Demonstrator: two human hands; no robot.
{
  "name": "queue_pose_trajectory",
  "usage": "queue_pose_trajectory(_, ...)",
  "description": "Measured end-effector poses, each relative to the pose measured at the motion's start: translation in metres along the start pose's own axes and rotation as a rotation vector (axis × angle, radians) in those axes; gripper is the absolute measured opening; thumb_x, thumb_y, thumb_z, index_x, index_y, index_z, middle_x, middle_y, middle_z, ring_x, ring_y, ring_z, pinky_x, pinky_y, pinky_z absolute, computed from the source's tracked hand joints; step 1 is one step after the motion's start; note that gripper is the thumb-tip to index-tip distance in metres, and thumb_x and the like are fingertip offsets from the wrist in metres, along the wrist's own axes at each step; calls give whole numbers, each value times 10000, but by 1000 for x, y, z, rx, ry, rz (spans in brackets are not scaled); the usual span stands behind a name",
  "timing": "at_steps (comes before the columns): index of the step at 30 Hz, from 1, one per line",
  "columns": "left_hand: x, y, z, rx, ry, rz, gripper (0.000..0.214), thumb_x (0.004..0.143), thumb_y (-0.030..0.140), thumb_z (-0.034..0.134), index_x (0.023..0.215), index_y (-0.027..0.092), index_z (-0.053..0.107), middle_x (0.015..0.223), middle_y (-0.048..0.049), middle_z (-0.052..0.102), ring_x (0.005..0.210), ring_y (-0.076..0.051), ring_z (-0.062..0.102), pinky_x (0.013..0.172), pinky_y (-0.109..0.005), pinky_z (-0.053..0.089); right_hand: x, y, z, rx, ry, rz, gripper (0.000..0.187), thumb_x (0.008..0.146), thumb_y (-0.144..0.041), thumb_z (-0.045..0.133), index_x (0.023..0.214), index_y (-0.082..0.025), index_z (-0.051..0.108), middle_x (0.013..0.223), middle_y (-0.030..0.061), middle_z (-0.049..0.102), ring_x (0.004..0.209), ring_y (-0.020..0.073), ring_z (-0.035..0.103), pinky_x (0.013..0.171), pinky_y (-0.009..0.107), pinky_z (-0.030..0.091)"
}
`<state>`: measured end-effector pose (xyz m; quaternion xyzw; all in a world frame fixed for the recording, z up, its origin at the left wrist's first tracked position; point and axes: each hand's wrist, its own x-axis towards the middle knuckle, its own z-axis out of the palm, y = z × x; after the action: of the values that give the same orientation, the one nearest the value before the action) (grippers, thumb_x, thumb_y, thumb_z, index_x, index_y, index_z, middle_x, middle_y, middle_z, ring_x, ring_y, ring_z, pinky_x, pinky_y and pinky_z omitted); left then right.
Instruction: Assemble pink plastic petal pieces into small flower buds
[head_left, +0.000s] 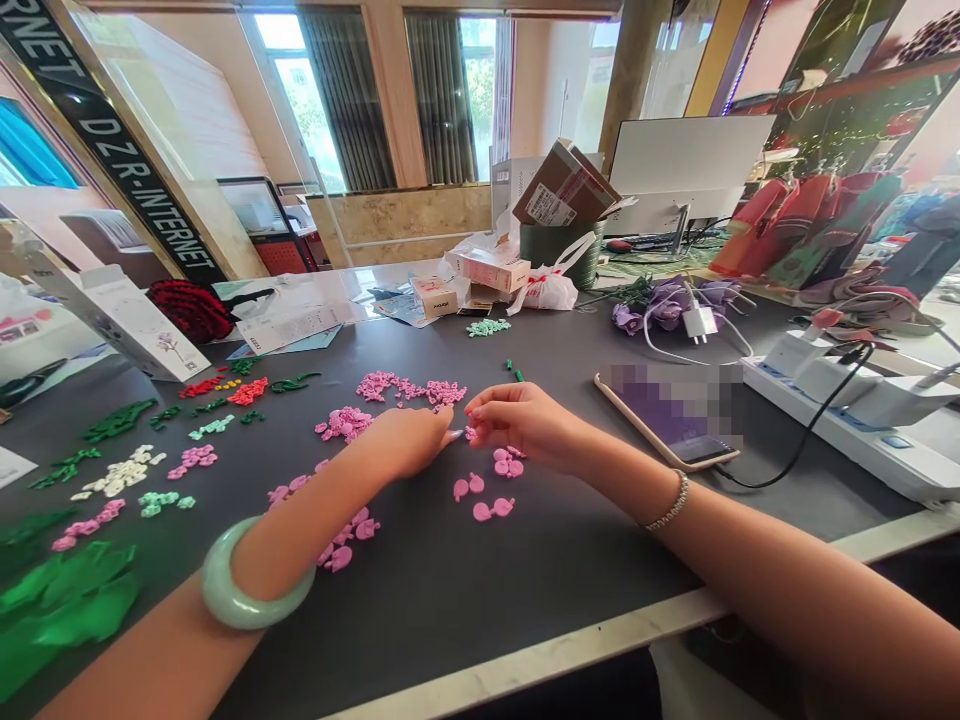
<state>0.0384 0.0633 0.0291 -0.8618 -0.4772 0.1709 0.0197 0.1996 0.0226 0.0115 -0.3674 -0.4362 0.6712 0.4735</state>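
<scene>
My left hand (409, 443), with a pale jade bangle (255, 575) on the wrist, reaches across a dark grey tabletop (465, 590), fingers pressed together. Its fingertips nearly meet those of my right hand (525, 425), which wears a silver chain bracelet (670, 500). A tiny pink plastic piece (470, 433) sits between my right thumb and forefinger. Loose pink pieces lie around both hands: a heap (409, 390) beyond them, a cluster (345, 423) by my left fingers, and several pairs (484, 495) below my right hand.
Sorted red, white, mint and green pieces (120, 470) lie to the left. A phone (667, 415) lies right of my right hand, near a white power strip (847, 420). Purple artificial flowers (664, 305), parcels (566, 185) and a monitor (690, 165) stand beyond.
</scene>
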Motion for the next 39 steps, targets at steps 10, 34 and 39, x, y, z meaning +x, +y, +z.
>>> queue_pose_trajectory(10,-10,-13,-6,-185,247,-54,307,922,294,271,973,137,530,824,-163,661,748,-291,652,639,-351,471,4,4,-5,41,67,8,181,626,-165,759,678,-96,600,619,-3,565,543,74,565,677,285,559)
queue_pose_trajectory(34,-19,-10,-2,-1331,374,76,307,722,328,650,977,159,668,993,-66,680,776,-169,667,852,-344,543,2,3,0,110,68,-58,187,612,-199,715,652,-123,549,571,-43,490,543,50,472,635,253,484)
queue_pose_trajectory(39,-16,-8,2,-1497,393,60,287,587,289,772,824,149,690,857,-53,697,715,-172,660,716,-305,567,3,4,-2,123,91,-87,166,576,-172,687,620,-121,536,584,-26,520,528,50,477,596,240,476)
